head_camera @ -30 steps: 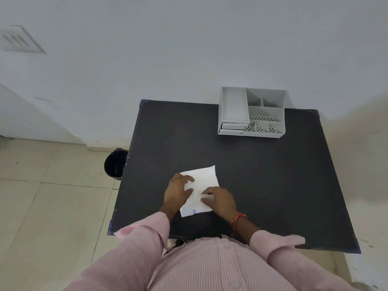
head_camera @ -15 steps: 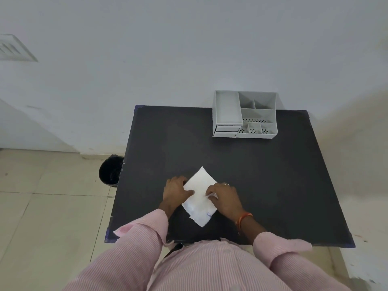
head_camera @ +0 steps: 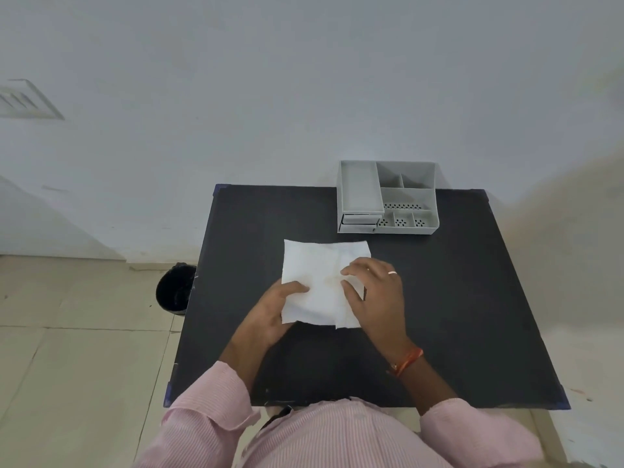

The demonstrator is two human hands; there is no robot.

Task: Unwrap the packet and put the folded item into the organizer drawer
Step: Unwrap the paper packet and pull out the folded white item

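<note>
Since half a second ago the white packet (head_camera: 322,282) has opened from a small diamond into a wide sheet lying flat on the black table (head_camera: 456,298). At its 7 o'clock corner the left hand (head_camera: 275,310) grips the edge, thumb on top. At 3 o'clock the right hand (head_camera: 376,292) presses down with fingers spread, clamping nothing. At 1 o'clock from the sheet, near but apart, stands the grey organizer (head_camera: 388,197); its drawer (head_camera: 359,222) faces the person. A black bin (head_camera: 175,287) sits on the floor at 9 o'clock.
</note>
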